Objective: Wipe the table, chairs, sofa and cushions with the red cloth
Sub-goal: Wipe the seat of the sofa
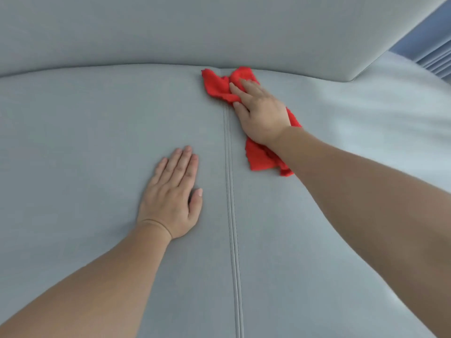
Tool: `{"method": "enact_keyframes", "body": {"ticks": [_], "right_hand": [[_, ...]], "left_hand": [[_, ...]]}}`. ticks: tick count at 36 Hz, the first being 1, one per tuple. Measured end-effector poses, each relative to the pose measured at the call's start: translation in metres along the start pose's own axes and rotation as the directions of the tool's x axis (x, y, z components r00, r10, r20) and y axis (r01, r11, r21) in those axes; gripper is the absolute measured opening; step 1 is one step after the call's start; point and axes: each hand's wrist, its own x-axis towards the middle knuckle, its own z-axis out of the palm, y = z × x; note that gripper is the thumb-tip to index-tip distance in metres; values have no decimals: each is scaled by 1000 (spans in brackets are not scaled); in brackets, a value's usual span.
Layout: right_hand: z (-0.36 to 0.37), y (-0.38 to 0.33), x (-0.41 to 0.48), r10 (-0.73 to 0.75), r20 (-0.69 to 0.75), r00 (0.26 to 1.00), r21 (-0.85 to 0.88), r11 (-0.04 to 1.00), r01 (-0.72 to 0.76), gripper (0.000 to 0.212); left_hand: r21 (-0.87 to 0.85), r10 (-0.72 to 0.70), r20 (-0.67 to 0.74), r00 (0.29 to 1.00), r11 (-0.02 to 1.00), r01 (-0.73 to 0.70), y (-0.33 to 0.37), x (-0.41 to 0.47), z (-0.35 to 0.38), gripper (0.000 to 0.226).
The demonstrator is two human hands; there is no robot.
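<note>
**dustbunny:** so what's the right grip (261, 111) actually doing here?

**mopsy:** it's laid flat over the red cloth (260, 158), fingers (234, 89) pretty much straight, pressing it down onto the sofa (97, 123) seat. not balled round it, though the thumb's hidden. the cloth's all scrunched up. one end pokes out past the fingertips, right up at the crease where the seat meets the backrest (170, 28). the other end trails out under the wrist.

**dustbunny:** whereabouts in the shot?

**mopsy:** upper middle, just right of the double seam (230, 203) running down the seat.

**dustbunny:** and the other one?

**mopsy:** left grip (170, 198) is lower, left of that seam, palm down on the bare grey seat. fingers straight and together, holding nothing, well apart from the cloth. there's a bit of blue curtain (434, 45) in the top right corner.
</note>
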Motion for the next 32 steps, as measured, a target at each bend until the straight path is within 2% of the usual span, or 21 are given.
{"method": "enact_keyframes", "body": {"ticks": [6,14,21,28,32], "right_hand": [[-1,-24,-77,-120,62,991,61,991,116,43],[1,-56,-211,-169,224,960,129,981,142,42],[-1,-82,-295,-150,190,970,141,982,124,35],[-6,-115,-361,-249,219,944,163,963,216,28],[-7,-151,-356,-288,101,952,226,939,260,35]], "left_hand": [[-35,-19,-6,1000,999,19,3,4,-4,64],[-114,-48,-38,998,992,44,6,0,-10,65],[-82,-134,26,991,987,136,13,-21,-14,64],[-89,-110,108,988,989,120,7,-98,-21,65],[-180,-148,88,985,970,161,-4,-118,-33,61]]}}
